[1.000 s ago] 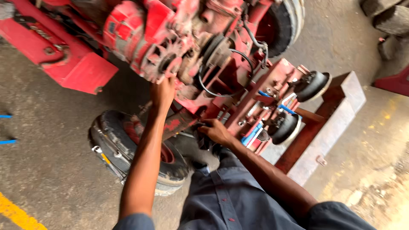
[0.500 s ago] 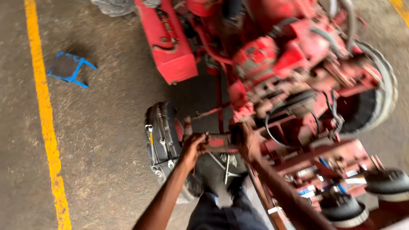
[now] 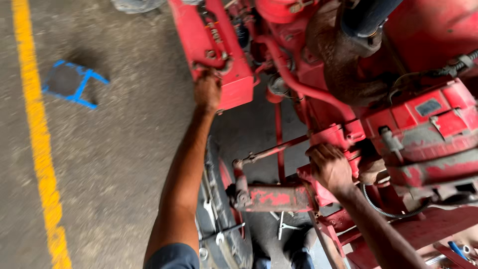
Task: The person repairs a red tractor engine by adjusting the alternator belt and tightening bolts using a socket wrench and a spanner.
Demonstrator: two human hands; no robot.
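Grey concrete floor [image 3: 124,164], crossed by one yellow painted line [image 3: 40,144] and bearing one blue-taped mark [image 3: 72,82] at far left. Left hand [image 3: 207,90] raised, fingers curled over edge of red front frame [image 3: 219,55]. One tyre [image 3: 219,219] below, wrenches on it. Right hand [image 3: 329,167] closed around red axle housing [image 3: 271,197], beneath one red tractor engine [image 3: 398,99].
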